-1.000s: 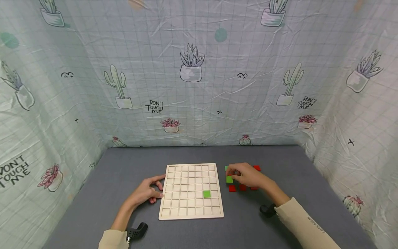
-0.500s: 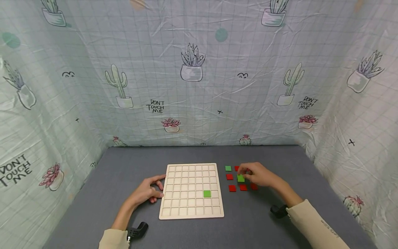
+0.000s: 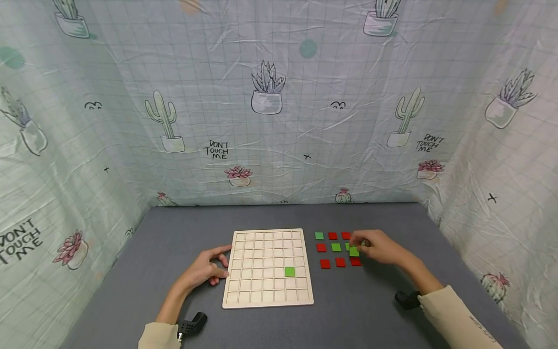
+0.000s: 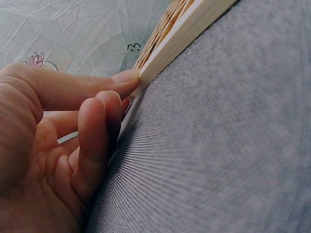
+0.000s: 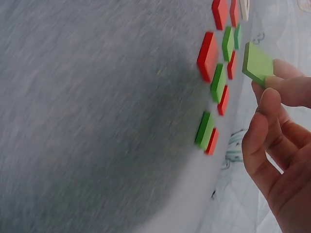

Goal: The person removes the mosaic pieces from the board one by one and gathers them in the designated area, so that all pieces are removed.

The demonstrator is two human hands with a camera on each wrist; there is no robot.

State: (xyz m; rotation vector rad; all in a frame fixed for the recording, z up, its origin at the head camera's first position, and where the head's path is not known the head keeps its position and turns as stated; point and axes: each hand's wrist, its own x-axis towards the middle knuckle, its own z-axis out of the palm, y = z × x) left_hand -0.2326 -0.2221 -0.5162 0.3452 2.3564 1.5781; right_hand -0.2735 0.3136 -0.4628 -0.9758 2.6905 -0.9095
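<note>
My right hand [image 3: 378, 246] pinches a green square tile [image 3: 354, 252] between thumb and fingers. It holds the tile above the loose tiles, over the right end of their front row. In the right wrist view the held green tile [image 5: 257, 64] is raised and tilted. To the left, a wooden grid board [image 3: 257, 257] lies flat, with one green tile [image 3: 289, 272] in its lower right part. My left hand [image 3: 202, 266] touches the board's left edge with thumb and index finger. The left wrist view shows the thumb [image 4: 124, 82] pressed to the wooden edge [image 4: 180, 43], other fingers curled beneath.
Right of the board, loose tiles lie in rows on the grey table [image 3: 279, 329]. Front are red tiles [image 3: 340, 262]; the middle mixes a red tile [image 3: 321, 248] with green tiles [image 3: 335, 247]; a green tile [image 3: 319, 236] begins the back row. A printed curtain [image 3: 279, 145] surrounds the table.
My right hand has moved rightward along the loose tiles, carrying the green tile and uncovering those on the left. The left hand and the board have stayed put.
</note>
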